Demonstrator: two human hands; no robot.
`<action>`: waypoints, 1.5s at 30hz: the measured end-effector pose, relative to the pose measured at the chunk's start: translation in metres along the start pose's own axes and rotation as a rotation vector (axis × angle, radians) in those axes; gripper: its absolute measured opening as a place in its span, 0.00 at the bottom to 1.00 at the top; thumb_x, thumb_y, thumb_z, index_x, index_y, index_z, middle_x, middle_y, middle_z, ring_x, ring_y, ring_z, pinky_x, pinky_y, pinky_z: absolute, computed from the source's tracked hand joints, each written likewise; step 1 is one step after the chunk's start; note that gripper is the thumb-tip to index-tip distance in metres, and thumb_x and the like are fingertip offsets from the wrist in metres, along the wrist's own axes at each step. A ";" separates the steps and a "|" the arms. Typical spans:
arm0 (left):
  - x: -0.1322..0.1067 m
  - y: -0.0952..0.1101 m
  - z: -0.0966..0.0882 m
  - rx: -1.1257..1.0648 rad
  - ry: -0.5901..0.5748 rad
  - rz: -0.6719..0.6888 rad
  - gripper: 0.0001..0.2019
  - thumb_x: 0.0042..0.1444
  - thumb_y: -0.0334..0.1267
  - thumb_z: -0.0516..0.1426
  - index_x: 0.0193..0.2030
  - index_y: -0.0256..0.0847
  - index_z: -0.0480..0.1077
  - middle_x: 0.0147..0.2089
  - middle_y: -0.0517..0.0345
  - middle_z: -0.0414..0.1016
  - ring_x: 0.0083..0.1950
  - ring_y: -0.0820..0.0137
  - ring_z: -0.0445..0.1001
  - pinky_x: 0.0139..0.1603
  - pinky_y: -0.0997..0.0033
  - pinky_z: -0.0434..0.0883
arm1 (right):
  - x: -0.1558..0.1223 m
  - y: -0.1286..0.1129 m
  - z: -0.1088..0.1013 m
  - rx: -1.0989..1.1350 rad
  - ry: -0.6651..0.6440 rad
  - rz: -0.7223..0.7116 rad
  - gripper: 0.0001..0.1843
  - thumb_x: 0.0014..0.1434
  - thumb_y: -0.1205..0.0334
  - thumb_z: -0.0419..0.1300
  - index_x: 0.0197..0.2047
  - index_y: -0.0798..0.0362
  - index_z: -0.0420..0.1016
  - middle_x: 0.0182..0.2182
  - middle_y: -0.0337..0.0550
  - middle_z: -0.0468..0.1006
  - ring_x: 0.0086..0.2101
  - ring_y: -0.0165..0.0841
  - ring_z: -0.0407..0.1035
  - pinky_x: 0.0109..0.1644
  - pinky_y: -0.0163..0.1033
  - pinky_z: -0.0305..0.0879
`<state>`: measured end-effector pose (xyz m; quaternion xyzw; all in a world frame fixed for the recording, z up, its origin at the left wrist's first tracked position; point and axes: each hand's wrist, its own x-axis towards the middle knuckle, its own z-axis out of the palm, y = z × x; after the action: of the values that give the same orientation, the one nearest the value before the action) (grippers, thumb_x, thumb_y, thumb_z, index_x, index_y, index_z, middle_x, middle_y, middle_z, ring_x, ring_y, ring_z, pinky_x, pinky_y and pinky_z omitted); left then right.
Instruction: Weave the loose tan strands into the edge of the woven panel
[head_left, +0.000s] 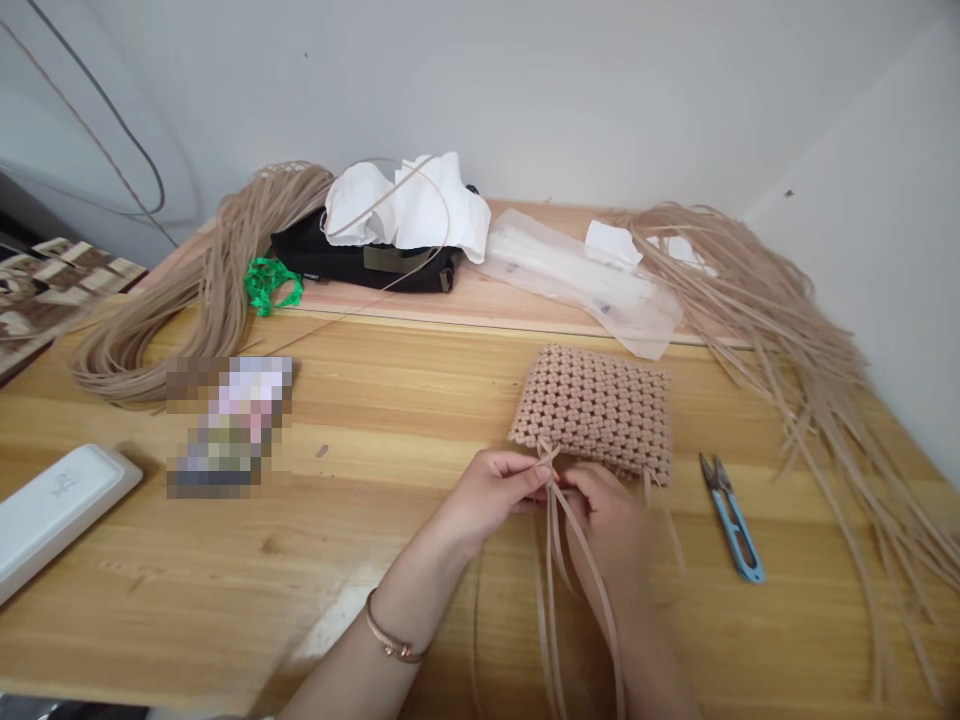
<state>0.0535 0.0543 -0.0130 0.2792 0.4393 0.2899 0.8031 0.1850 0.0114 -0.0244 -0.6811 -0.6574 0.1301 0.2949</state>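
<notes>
A beige woven panel (596,405) lies on the wooden table (375,400). My left hand (495,490) pinches the loose strips (559,540) at the panel's near left corner. My right hand (611,515) is closed on the same strips right beside it, fingers curled against the panel's near edge. The strips trail down toward me over my right wrist. A thin bracelet is on my left wrist.
Blue thread snips (731,515) lie right of the panel. Bundles of beige strips spread at the right (817,370) and back left (210,290). A black bag (360,262) with white cloth, clear plastic (585,275), a green tangle (270,283) and a white case (52,510) are around.
</notes>
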 end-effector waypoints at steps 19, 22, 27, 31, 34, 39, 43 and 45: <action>-0.002 0.003 -0.005 -0.041 -0.065 -0.080 0.13 0.42 0.42 0.63 0.29 0.32 0.73 0.26 0.51 0.77 0.28 0.71 0.75 0.34 0.71 0.71 | 0.005 0.006 -0.026 0.509 -0.294 0.412 0.08 0.41 0.71 0.48 0.18 0.52 0.64 0.14 0.32 0.60 0.17 0.27 0.53 0.20 0.31 0.47; -0.001 0.002 -0.004 -0.069 -0.051 -0.061 0.12 0.42 0.41 0.64 0.28 0.32 0.72 0.24 0.53 0.76 0.26 0.72 0.74 0.32 0.72 0.71 | 0.002 0.007 -0.024 0.658 -0.325 0.500 0.05 0.39 0.69 0.49 0.20 0.52 0.63 0.15 0.31 0.59 0.16 0.25 0.50 0.19 0.30 0.43; 0.001 0.002 -0.003 -0.106 -0.019 -0.040 0.12 0.39 0.39 0.65 0.27 0.32 0.72 0.24 0.56 0.74 0.26 0.73 0.74 0.29 0.74 0.71 | 0.003 0.004 -0.026 0.928 -0.375 0.586 0.10 0.33 0.70 0.49 0.23 0.54 0.65 0.19 0.32 0.65 0.16 0.22 0.47 0.19 0.29 0.40; 0.002 0.001 -0.005 -0.105 -0.011 -0.015 0.15 0.36 0.41 0.66 0.27 0.32 0.72 0.23 0.56 0.74 0.25 0.73 0.73 0.28 0.75 0.71 | 0.006 -0.001 -0.027 0.991 -0.411 0.598 0.05 0.41 0.64 0.54 0.26 0.54 0.66 0.17 0.32 0.64 0.16 0.22 0.45 0.19 0.30 0.38; 0.002 0.001 -0.006 -0.096 -0.006 0.001 0.16 0.35 0.42 0.66 0.27 0.32 0.72 0.22 0.56 0.74 0.24 0.73 0.73 0.29 0.74 0.71 | 0.007 -0.001 -0.027 0.820 -0.459 0.590 0.11 0.44 0.57 0.61 0.28 0.53 0.66 0.17 0.30 0.62 0.18 0.24 0.49 0.20 0.30 0.41; 0.003 0.000 -0.006 -0.055 -0.006 0.024 0.16 0.38 0.44 0.65 0.28 0.31 0.72 0.21 0.55 0.74 0.24 0.73 0.73 0.29 0.73 0.70 | 0.009 -0.006 -0.033 0.556 -0.636 0.496 0.12 0.49 0.54 0.58 0.28 0.55 0.70 0.18 0.33 0.62 0.19 0.25 0.51 0.21 0.31 0.44; 0.004 -0.001 -0.004 -0.040 0.014 0.045 0.14 0.39 0.42 0.65 0.28 0.31 0.72 0.21 0.57 0.73 0.23 0.74 0.72 0.28 0.74 0.69 | 0.009 -0.018 -0.035 0.361 -0.705 0.476 0.11 0.46 0.55 0.60 0.22 0.55 0.68 0.14 0.29 0.54 0.17 0.24 0.47 0.20 0.31 0.41; 0.005 -0.002 -0.004 -0.037 0.022 0.049 0.13 0.39 0.41 0.65 0.27 0.31 0.72 0.21 0.57 0.73 0.23 0.75 0.71 0.27 0.76 0.68 | 0.007 -0.023 -0.033 0.272 -0.722 0.476 0.10 0.45 0.59 0.60 0.20 0.54 0.65 0.13 0.29 0.54 0.17 0.25 0.49 0.20 0.31 0.42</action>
<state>0.0529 0.0573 -0.0189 0.2719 0.4360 0.3206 0.7957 0.1852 0.0093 0.0164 -0.6794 -0.5202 0.5087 0.0954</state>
